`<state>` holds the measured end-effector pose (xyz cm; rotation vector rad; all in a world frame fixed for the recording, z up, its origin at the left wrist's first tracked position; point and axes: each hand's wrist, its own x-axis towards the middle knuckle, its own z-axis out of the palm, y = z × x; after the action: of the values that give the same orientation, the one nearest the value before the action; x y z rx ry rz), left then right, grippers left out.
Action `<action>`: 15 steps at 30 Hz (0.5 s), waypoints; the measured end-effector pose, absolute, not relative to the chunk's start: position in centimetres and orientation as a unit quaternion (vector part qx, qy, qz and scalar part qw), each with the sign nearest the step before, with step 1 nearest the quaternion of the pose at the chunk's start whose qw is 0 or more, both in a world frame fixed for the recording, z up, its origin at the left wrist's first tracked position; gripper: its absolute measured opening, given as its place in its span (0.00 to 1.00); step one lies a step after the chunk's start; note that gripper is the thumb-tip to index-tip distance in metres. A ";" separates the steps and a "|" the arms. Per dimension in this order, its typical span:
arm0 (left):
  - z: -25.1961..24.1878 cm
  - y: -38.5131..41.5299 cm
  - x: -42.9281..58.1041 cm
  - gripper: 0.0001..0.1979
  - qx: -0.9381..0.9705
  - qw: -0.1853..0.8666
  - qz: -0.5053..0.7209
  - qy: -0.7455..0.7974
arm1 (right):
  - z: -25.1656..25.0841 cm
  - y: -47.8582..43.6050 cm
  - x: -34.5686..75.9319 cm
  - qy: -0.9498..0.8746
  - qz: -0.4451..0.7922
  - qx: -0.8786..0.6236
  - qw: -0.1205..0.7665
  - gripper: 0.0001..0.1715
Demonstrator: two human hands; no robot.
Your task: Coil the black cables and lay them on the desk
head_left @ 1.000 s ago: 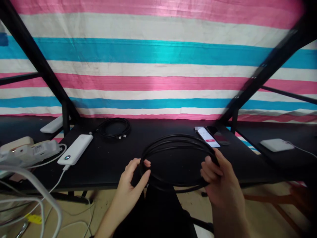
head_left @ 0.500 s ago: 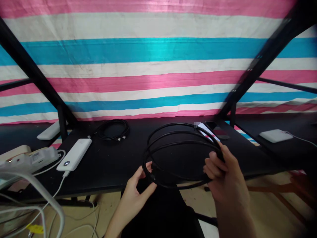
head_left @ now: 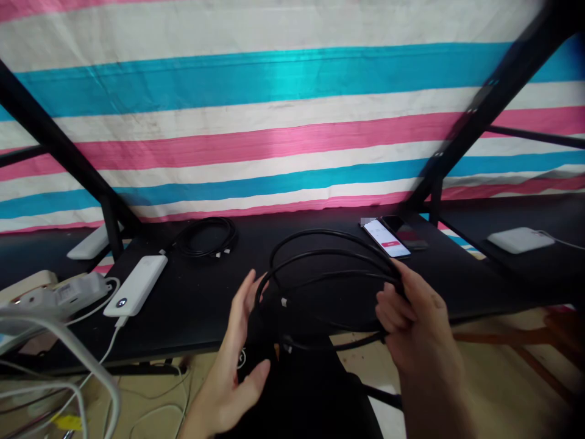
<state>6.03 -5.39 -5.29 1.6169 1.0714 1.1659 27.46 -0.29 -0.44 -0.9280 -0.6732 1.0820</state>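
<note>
Loops of a black cable (head_left: 329,251) hang in the air above the front of the black table. My right hand (head_left: 414,311) is closed around the gathered loops at their right side. At the left side of the coil, my left hand (head_left: 240,360) is open, thumb apart from the fingers. Its fingertips are beside the loops; whether they touch the cable I cannot tell. Two light-coloured cable ends, a connector (head_left: 284,302) and a lower plug (head_left: 287,349), show inside the left part of the coil.
Another coiled black cable (head_left: 208,238) lies at the back left of the table (head_left: 192,299). A white power bank (head_left: 136,285) with a plugged-in lead is nearer left, by a power strip (head_left: 59,296). A lit phone (head_left: 387,238) lies back right. Slanted black frame bars (head_left: 68,143) flank the table.
My left hand has opened wider, its thumb dropping away from the cable. Two cable ends now show clearly inside the coil. My right hand keeps its hold.
</note>
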 end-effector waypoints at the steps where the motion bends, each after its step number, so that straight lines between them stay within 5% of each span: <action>1: -4.9 -5.2 6.2 0.41 0.641 0.399 0.489 0.437 | -0.6 -0.4 27.5 -0.311 0.485 -0.415 0.704 0.15; 5: -3.7 -3.6 6.9 0.47 0.606 0.315 0.524 0.510 | -1.4 -1.1 28.0 -0.381 0.458 -0.415 0.687 0.09; 10: -3.0 -2.9 7.4 0.08 0.559 0.445 0.478 0.511 | -1.3 -1.3 28.6 -0.399 0.448 -0.410 0.687 0.05; 15: -2.3 -3.2 8.5 0.13 0.397 0.494 0.610 0.475 | -2.1 -0.4 28.4 -0.443 0.547 -0.339 0.624 0.09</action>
<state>8.48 -3.18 -2.32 0.9627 1.1527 1.4797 28.38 -0.43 -2.08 -0.7788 -1.0159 1.2563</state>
